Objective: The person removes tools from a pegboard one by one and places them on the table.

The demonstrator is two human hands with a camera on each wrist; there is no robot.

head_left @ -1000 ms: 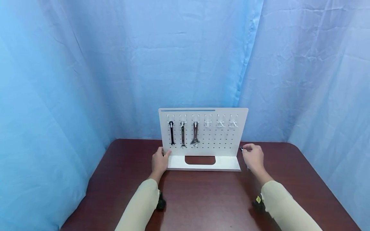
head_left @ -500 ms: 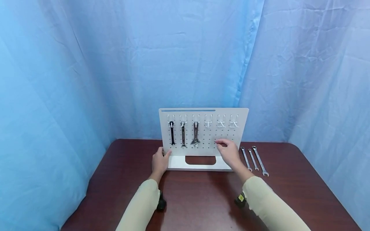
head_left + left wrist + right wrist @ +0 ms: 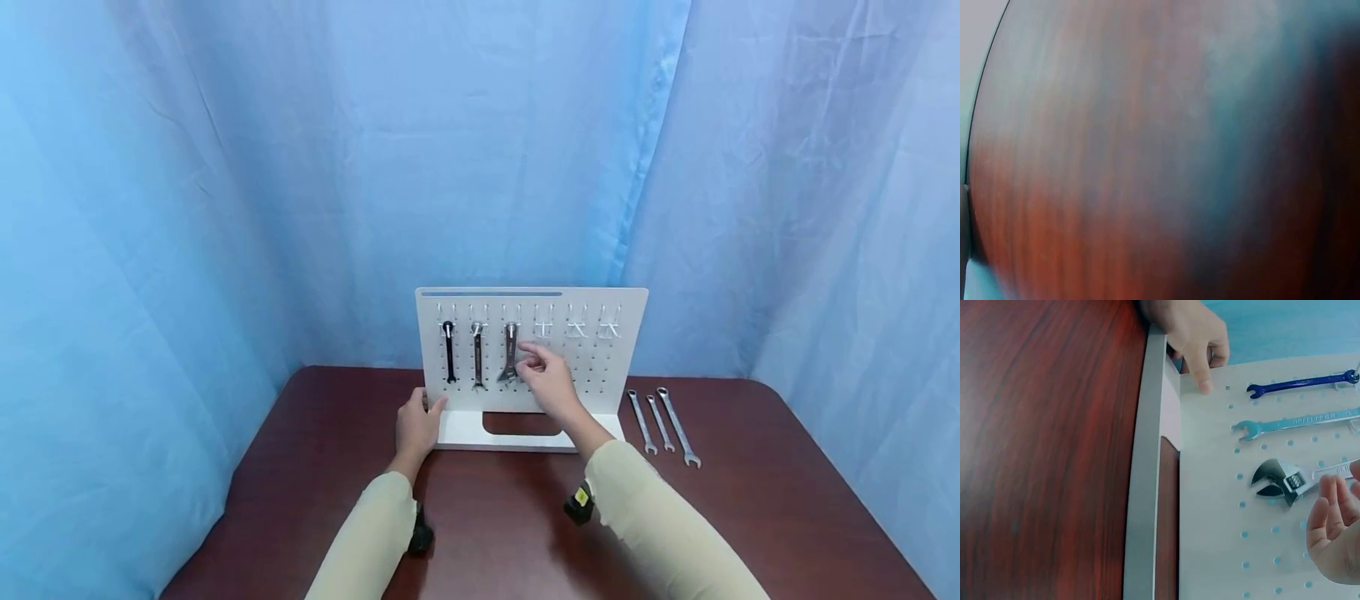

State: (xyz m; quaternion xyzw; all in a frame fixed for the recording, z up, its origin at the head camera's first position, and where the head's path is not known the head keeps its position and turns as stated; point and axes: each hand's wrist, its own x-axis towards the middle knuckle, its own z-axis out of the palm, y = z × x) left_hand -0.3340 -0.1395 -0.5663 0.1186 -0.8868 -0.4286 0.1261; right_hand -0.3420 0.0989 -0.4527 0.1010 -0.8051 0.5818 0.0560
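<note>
- Head view, nearest us: we see two pale cream cloth sleeves, each with a small black wrist-worn device beneath its cuff.
- Under them we have a dark red-brown wood-grain surface; it blurs across most of the left wrist view.
- Our left hand grips the left edge of a white perforated metal pegboard, its thumb on the front face.
- To our right, just beside the board, three slim silver combination wrenches lie side by side on the surface.
- Our right hand is in front of the board, fingers half bent and not clenched, close by a silver adjustable wrench hanging head down; we cannot tell whether they touch it.
- To its left we find a silver wrench, then a dark blue wrench, both hanging upright; to its right, three white hooks.
- Farthest from us, pale blue curtains hang in folds behind the surface.
</note>
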